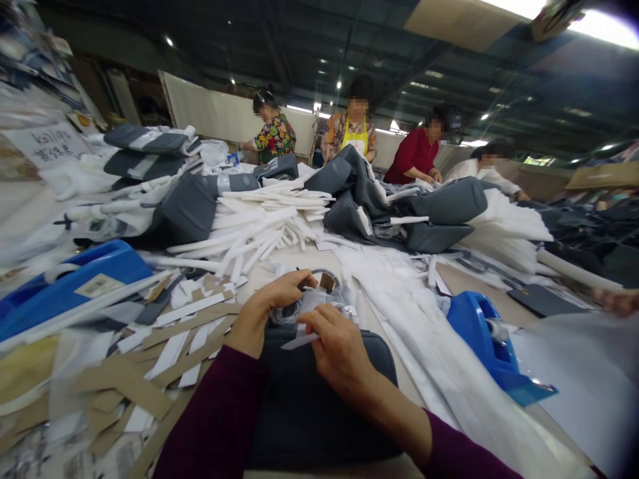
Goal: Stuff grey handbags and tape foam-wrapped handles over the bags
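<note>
A dark grey bag (324,406) lies flat on the table in front of me. At its far edge is a handle (333,274) with clear wrapping and a small brown tag (327,283). My left hand (279,296) reaches over from the left, fingers curled closed at the handle; the exact grip is partly hidden. Between the thumb and fingers of my right hand (342,349), just above the bag, is a thin whitish strip (298,342). Its far end runs up toward the wrapped handle.
Paper and cardboard strips (164,359) litter the left side. Blue tape dispensers (484,339) stand on both sides. White sheeting (429,332) lies to the right. Beyond are white rods (259,226) and piled grey bags (374,193). Several people work across the table; another person's hand (616,301) shows at right.
</note>
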The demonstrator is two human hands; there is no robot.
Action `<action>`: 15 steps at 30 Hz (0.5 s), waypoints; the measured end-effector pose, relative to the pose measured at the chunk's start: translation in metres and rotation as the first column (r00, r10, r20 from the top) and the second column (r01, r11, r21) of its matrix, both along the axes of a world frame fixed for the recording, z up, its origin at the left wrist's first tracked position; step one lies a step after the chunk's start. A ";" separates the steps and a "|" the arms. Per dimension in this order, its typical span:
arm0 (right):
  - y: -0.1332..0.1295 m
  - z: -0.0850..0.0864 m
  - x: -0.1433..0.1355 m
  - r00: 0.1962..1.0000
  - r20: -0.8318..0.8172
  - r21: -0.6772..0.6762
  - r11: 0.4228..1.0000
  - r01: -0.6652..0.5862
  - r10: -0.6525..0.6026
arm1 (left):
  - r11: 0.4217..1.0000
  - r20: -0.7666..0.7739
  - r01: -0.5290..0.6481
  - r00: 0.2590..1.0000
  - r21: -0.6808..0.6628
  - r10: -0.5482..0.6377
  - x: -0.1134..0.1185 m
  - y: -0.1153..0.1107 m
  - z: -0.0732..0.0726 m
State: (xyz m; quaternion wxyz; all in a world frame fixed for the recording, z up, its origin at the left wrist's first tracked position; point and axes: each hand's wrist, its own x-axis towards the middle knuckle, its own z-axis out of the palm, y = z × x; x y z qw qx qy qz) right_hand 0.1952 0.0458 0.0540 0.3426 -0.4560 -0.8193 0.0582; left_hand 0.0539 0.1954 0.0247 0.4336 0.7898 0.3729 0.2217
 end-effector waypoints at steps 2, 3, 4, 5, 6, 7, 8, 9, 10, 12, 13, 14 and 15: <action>-0.004 -0.001 -0.001 0.998 0.064 0.004 1.000 -0.007 0.007 | 0.999 -0.005 -0.048 0.999 0.009 0.049 0.004 0.000 -0.003; -0.007 -0.002 -0.002 0.995 0.103 0.020 1.000 -0.010 0.008 | 0.998 -0.008 -0.066 0.998 0.016 0.066 0.006 -0.001 -0.004; -0.009 -0.003 -0.003 0.990 0.141 0.043 0.999 -0.016 0.010 | 0.997 -0.012 -0.079 0.997 0.024 0.079 0.008 -0.002 -0.004; -0.011 -0.004 -0.003 0.984 0.180 0.067 0.997 -0.024 0.012 | 0.996 -0.015 -0.088 0.996 0.032 0.088 0.010 -0.003 -0.005; -0.012 -0.005 -0.004 0.976 0.217 0.090 0.995 -0.036 0.015 | 0.995 -0.016 -0.094 0.995 0.040 0.094 0.012 -0.004 -0.005; -0.013 -0.006 -0.005 0.969 0.248 0.112 0.993 -0.047 0.018 | 0.994 -0.016 -0.098 0.995 0.048 0.099 0.013 -0.004 -0.005; -0.014 -0.007 -0.005 0.962 0.273 0.132 0.990 -0.058 0.020 | 0.993 -0.013 -0.102 0.995 0.055 0.103 0.015 -0.005 -0.006; -0.014 -0.007 -0.006 0.956 0.292 0.154 0.986 -0.069 0.021 | 0.993 -0.008 -0.105 0.994 0.063 0.105 0.016 -0.006 -0.006; -0.014 -0.008 -0.006 0.952 0.306 0.175 0.981 -0.079 0.022 | 0.992 -0.002 -0.106 0.994 0.070 0.107 0.017 -0.006 -0.006; -0.014 -0.009 -0.007 0.946 0.323 0.217 0.970 -0.106 0.031 | 0.991 0.011 -0.102 0.995 0.083 0.102 0.018 -0.007 -0.005; -0.014 -0.009 -0.008 0.945 0.325 0.242 0.963 -0.123 0.039 | 0.992 0.017 -0.095 0.995 0.088 0.094 0.019 -0.007 -0.005; -0.014 -0.009 -0.008 0.945 0.324 0.264 0.954 -0.141 0.050 | 0.992 0.022 -0.086 0.996 0.091 0.084 0.019 -0.007 -0.004; -0.015 -0.008 -0.008 0.945 0.321 0.282 0.946 -0.158 0.062 | 0.993 0.026 -0.076 0.997 0.094 0.074 0.019 -0.008 -0.004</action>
